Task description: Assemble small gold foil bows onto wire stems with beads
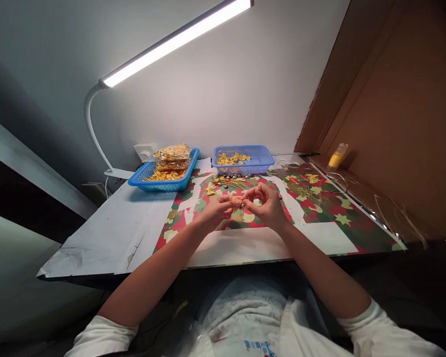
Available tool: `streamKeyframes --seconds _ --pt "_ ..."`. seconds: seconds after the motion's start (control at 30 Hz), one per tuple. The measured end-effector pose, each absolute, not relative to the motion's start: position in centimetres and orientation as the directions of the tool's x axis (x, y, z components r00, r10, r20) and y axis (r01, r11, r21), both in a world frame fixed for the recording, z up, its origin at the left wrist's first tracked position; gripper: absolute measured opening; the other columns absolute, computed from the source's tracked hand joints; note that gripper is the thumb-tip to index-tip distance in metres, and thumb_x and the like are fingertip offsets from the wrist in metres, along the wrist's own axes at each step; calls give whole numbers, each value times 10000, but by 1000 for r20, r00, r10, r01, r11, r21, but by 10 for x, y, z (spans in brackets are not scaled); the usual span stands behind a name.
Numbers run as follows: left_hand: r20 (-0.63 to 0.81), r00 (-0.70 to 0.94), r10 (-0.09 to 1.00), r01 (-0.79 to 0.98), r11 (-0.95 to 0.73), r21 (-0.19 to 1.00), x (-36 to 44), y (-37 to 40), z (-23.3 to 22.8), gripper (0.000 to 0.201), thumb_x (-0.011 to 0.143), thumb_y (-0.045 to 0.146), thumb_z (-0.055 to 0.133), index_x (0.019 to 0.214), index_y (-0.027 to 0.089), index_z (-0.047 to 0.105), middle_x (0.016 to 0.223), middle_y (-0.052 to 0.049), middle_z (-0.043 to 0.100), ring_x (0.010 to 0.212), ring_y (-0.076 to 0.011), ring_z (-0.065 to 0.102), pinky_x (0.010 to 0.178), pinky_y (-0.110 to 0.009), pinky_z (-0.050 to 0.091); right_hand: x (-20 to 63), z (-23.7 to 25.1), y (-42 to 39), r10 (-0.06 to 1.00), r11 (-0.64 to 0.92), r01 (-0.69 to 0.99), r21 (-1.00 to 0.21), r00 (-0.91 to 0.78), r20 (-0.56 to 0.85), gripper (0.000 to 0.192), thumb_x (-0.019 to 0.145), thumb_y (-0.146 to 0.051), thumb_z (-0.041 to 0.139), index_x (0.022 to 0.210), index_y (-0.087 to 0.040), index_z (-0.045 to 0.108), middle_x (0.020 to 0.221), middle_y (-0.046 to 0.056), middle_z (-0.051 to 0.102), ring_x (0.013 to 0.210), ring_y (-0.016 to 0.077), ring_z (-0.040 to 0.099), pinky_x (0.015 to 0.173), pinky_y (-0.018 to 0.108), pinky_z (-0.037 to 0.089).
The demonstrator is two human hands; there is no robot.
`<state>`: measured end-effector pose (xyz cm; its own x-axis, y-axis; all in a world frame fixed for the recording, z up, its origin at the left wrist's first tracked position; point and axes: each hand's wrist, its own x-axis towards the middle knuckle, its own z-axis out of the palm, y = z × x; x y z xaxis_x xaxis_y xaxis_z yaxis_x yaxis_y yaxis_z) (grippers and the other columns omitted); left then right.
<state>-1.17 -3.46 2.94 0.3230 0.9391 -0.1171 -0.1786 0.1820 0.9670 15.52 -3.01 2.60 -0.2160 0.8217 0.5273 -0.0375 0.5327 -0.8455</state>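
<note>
The left hand (pixel 218 210) and the right hand (pixel 266 202) meet over the middle of the table (pixel 107 233), fingertips nearly touching. Both hands are curled almost closed, pinching 1 small yellow piece (pixel 238 199) between them; the left holds its left end, the right its right end. The piece is thin, pale gold and short; its exact form is too small to tell. A small dark bead (pixel 242 206) hangs just below it, between the 2 hands. Under the hands lies 1 patterned mat (pixel 319 203) printed in red, green and yellow stars, with white strips across it. Just beyond the fingers sits a loose heap of yellow bows (pixel 228 183) and a row of dark beads, too small to count. Behind them stand 2 blue baskets: the right basket (pixel 262 159) holds a thin layer of yellow bows, and the left basket (pixel 159 184) holds loose bows plus clear bags (pixel 173 154) of the same, the bag count not readable. 1 small yellow bottle (pixel 338 155) stands at the right by the brown board wall. 1 white bar lamp (pixel 178 38) arches over the table from the left rear.
</note>
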Motion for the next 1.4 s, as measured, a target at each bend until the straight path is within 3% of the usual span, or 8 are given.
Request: streamKeyframes --seconds 0.2,0.37,0.63,0.77,0.9,1.07,1.3,1.4 --pt "-119 378 918 -205 208 956 -13 -37 31 349 567 343 790 555 142 505 458 87 301 418 -7 216 429 -181 151 161 28 -32 703 680 -25 -732 -259 662 368 721 -170 629 662 -235 272 728 -3 633 639 139 537 593 310 466" --pt "-30 317 948 -186 94 978 -12 -37 30 343 535 344 818 577 132 551 516 49 451 442 -15 293 427 -175 191 165 28 -32 622 766 29 -642 -281 731 346 698 -186 617 676 -236 275 729 -3 606 611 135 478 563 304 414" --pt "396 66 916 -112 -387 915 -8 -43 29 334 613 428 793 628 150 608 731 -46 640 618 -110 542 533 -228 422 166 25 -32 799 560 -127 -819 -177 574 327 858 -455 363 636 -223 297 592 -25 286 524 130 273 512 292 303" --pt "566 -16 824 97 -562 821 -8 -50 29 262 691 386 750 657 158 625 773 -72 665 576 -98 506 492 -226 377 160 22 -36 800 559 -138 -817 -170 576 250 810 -342 460 674 -228 285 627 -23 377 568 132 360 550 293 362" --pt "644 -7 765 250 -622 742 -8 -54 30 232 732 362 715 642 169 620 765 -63 682 494 -68 420 463 -228 327 155 21 -39 702 689 -108 -717 -145 697 321 731 -170 574 745 -244 262 830 -5 523 741 151 506 688 331 450" --pt "662 3 750 275 -637 720 -7 -53 28 226 731 354 712 629 176 617 765 -57 690 482 -64 404 458 -227 325 155 19 -41 586 808 21 -589 -141 798 379 749 -150 632 735 -250 267 897 15 622 793 172 569 720 365 476" --pt "656 11 754 275 -633 723 -7 -53 26 225 728 358 715 623 183 622 781 -64 693 492 -72 423 458 -227 337 154 19 -43 644 763 147 -629 -106 757 372 787 -242 626 700 -250 264 845 28 666 758 187 608 693 380 493" --pt "587 28 809 185 -582 792 -7 -51 29 244 701 381 737 630 174 629 769 -63 682 510 -76 444 479 -231 358 153 20 -42 646 763 121 -634 -128 753 352 790 -222 610 691 -247 273 818 24 659 729 180 595 662 363 482"
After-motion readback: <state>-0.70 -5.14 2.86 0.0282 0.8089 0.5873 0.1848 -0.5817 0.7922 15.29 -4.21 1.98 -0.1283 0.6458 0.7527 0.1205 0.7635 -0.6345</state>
